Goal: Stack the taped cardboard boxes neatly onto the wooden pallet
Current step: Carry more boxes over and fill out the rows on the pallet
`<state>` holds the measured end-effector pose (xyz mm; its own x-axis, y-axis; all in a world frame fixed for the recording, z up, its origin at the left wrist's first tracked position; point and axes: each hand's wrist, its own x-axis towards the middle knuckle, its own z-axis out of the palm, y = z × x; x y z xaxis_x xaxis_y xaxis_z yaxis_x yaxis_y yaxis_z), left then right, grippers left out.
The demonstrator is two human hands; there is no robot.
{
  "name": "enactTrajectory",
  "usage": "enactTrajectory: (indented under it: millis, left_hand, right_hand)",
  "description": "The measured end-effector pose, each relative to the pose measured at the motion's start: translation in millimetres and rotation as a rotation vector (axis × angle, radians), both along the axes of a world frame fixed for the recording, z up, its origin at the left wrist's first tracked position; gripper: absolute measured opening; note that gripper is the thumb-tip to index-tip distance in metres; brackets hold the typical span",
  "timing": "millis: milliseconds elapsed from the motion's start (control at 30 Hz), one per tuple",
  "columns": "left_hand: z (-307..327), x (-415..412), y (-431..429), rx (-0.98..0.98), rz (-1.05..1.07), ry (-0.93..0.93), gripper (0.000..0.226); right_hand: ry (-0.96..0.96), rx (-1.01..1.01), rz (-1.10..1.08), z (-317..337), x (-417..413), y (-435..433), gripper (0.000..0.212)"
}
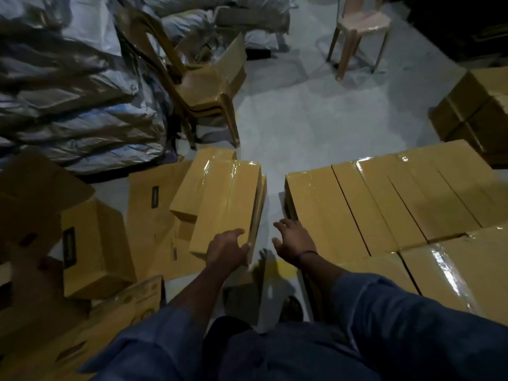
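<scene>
Rightward, a row of boxes (384,199) lies side by side, brown cardboard under glossy clear tape, sealed so their contents are hidden. Across a strip of grey floor (288,127), a long taped box (228,199) rests tilted on other cartons, also sealed. The left hand (226,247) grips its near right corner, fingers (237,232) curled over the top, thumb on the side. The right hand (295,240) hangs beside the row's corner, fingers (283,224) spread, holding nothing.

The cardboard boxes (324,204) are matt brown under glossy clear tape (442,259). The tan chair (203,83) is smooth, shiny plastic.
</scene>
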<state>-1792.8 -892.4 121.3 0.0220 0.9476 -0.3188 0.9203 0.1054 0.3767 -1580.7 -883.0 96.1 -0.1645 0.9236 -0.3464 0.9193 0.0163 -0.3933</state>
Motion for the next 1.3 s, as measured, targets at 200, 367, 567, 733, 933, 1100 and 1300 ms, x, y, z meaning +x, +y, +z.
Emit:
enactTrajectory:
  millis: [200, 367, 567, 733, 933, 1100, 1300]
  left_hand:
    - [-13, -33, 69, -0.053, -0.01, -0.012, 0.052]
    - [-33, -72, 132, -0.052, -0.081, -0.019, 0.053]
    - [-64, -132, 212, -0.086, -0.173, 0.032, 0.054]
    - [-104, -165, 262, -0.174, -0.184, 0.072, 0.055]
    - [-173, -173, 311, -0.203, -0.231, 0.098, 0.061]
    - [-238, -167, 340, -0.296, -0.282, 0.136, 0.074]
    - [-309, -169, 364, -0.391, -0.047, 0.098, 0.105]
  right_hand:
    - [-0.029, -0.029, -0.03, -12, -22, 52, 0.056]
    - [-0.08, -0.047, -0.086, -21, -54, 95, 0.057]
    - [-0.075, -0.201, -0.156, -59, -111, 149, 0.06]
    - [-0.084, -0.286, -0.2, -104, -153, 193, 0.064]
    - [-0.104, -0.332, -0.267, -173, -173, 237, 0.068]
    - [-0.135, -0.346, -0.266, -237, -175, 265, 0.071]
    - [-0.07, -0.392, -0.436, -298, -176, 295, 0.066]
